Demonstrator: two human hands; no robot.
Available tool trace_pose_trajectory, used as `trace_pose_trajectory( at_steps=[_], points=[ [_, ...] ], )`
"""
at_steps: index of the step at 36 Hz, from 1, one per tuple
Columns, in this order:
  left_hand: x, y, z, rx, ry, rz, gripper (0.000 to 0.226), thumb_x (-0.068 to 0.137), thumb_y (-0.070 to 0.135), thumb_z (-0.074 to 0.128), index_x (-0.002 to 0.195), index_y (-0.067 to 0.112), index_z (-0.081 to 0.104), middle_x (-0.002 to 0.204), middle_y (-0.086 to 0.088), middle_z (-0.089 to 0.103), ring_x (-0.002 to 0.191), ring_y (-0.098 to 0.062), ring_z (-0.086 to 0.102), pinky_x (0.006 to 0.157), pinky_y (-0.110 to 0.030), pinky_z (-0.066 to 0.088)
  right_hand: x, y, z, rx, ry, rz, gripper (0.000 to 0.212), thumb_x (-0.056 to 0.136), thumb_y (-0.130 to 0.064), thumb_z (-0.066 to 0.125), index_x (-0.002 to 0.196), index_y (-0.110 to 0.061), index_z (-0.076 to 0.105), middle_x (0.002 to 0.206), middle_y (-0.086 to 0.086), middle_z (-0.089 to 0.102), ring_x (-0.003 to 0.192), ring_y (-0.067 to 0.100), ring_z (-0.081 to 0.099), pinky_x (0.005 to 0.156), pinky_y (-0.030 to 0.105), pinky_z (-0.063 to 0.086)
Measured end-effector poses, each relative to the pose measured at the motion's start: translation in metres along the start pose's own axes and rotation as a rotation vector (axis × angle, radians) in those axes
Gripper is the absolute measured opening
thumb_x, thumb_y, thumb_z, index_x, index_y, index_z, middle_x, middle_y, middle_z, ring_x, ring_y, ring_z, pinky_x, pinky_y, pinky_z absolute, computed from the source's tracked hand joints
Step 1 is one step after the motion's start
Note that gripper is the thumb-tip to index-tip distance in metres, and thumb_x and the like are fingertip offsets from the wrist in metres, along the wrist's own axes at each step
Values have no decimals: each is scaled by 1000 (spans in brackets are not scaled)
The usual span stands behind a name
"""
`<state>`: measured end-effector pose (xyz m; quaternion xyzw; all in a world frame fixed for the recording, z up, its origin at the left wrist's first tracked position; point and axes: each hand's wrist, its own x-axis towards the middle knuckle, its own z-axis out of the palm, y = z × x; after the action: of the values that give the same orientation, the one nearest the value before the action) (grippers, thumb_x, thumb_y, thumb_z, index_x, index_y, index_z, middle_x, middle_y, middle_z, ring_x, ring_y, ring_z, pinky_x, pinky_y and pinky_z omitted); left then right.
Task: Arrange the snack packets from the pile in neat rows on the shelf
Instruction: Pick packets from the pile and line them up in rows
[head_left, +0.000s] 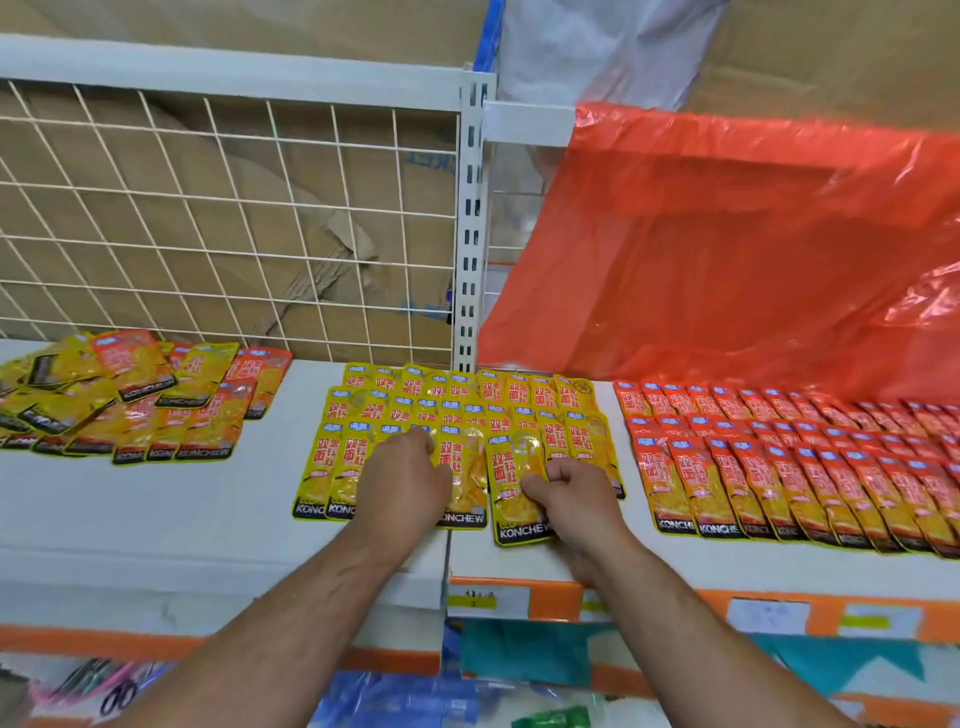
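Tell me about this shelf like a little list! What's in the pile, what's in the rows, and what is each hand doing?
shelf: white, flat
pile: yellow and orange packets heaped at the left
yellow rows: middle, overlapping
orange rows: right side
left hand: rests on the yellow rows
right hand: fingers pinch a yellow packet in the front row
behind: wire grid and a red plastic bag

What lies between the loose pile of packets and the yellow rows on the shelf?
Only bare white shelf, as the head view shows; the pile and yellow rows lie apart.
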<state>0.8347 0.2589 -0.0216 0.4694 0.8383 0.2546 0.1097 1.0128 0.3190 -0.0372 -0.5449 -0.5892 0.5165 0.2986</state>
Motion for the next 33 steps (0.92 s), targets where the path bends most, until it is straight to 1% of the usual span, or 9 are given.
trace_pose_trajectory(
  at_steps=[3,8,13,16,20,23,25,29,33],
  points=[
    [-1,-5,-1,52,26,67,16,86,31,59,98,19,61,93,1,59,83,-20,55,67,-32,47,0,-4,1,-31,25,14,53,87,-14,72,58,-22,28,60,2,26,60,18,31,63,30,26],
    [3,-21,-4,150,143,269,32,80,32,68,108,18,69,100,-3,67,97,-29,58,79,-40,47,0,-15,12,-103,70,44,48,86,-13,73,60,-19,33,51,0,36,43,12,36,45,22,29],
    [6,-33,-7,195,154,406,45,79,43,65,117,19,68,113,-1,68,108,-27,60,89,-44,47,2,-19,25,-172,141,79,48,82,-14,75,57,-20,34,51,-1,39,52,20,40,57,30,31],
    [7,-38,-10,218,120,420,51,79,49,57,120,20,67,119,-2,67,112,-28,60,93,-46,47,-1,-22,32,-275,209,79,43,79,-20,75,57,-19,38,54,0,44,54,22,44,56,31,35],
    [7,-43,-10,231,54,425,56,82,54,49,129,25,62,133,1,60,125,-26,52,104,-48,39,-7,-32,38,-548,276,66,33,79,-30,69,60,-14,47,62,1,54,65,25,53,52,29,31],
    [8,-46,-10,216,32,424,59,82,57,42,127,25,63,131,1,62,123,-26,53,105,-48,40,-8,-37,41,-675,296,65,24,78,-33,64,67,-14,54,72,2,61,74,28,59,56,27,35],
    [8,-47,-9,215,18,432,61,81,57,40,126,24,64,128,2,64,121,-26,54,104,-48,41,-7,-38,42,-715,299,59,22,77,-33,63,69,-14,55,76,3,63,75,29,60,56,27,35],
    [6,-47,-10,236,-24,435,62,83,58,41,134,28,58,137,5,57,130,-24,46,111,-47,33,-6,-40,40,-746,294,61,23,78,-35,65,73,-15,57,75,1,62,74,27,59,54,28,36],
    [0,-44,-11,229,-41,438,56,84,58,44,131,31,60,138,5,56,133,-24,44,113,-48,29,-7,-39,39,-806,281,51,26,79,-42,67,82,-17,61,82,0,65,77,26,59,57,29,38]
  ],
)
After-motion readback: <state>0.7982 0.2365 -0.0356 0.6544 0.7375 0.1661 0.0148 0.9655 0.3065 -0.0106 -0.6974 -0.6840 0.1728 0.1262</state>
